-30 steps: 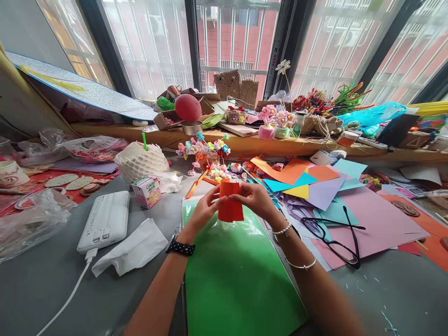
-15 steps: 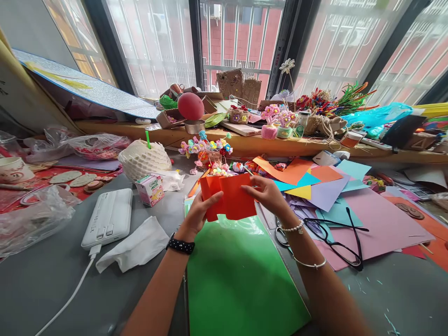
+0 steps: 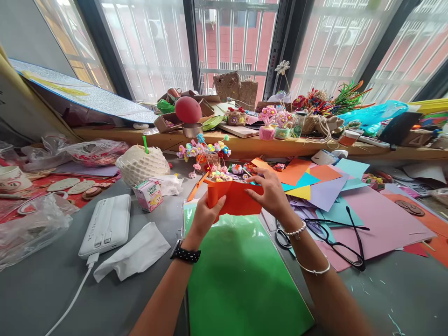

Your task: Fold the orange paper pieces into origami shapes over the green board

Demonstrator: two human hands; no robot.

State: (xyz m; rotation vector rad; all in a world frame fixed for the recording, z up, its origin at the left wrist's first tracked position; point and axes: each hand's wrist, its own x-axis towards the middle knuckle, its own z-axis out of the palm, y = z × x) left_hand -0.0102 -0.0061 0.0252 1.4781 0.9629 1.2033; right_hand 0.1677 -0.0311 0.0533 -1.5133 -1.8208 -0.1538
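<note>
Held up between both hands is a folded orange-red sheet of paper (image 3: 238, 198), above the far end of a green board (image 3: 245, 275). My left hand (image 3: 203, 219) grips its left end, thumb on the near face, where the paper bends over. At the right end, my right hand (image 3: 271, 193) pinches the edge with the thumb in front and other fingers raised behind. Black-handled scissors (image 3: 283, 237) lie beside the board, near my right wrist. Just beyond the paper stands a basket of small colourful flowers (image 3: 210, 161).
Coloured paper sheets (image 3: 371, 219) and black glasses (image 3: 341, 245) lie to the right. A white power bank (image 3: 107, 224) with a cable, a tissue (image 3: 135, 252) and a small pink box (image 3: 149, 195) lie to the left. Crafts crowd the wooden ledge (image 3: 157, 137) under the window.
The paper has shifted slightly right, and its left part now looks more folded over. The right hand's fingers have lifted and spread more. The view has moved a little.
</note>
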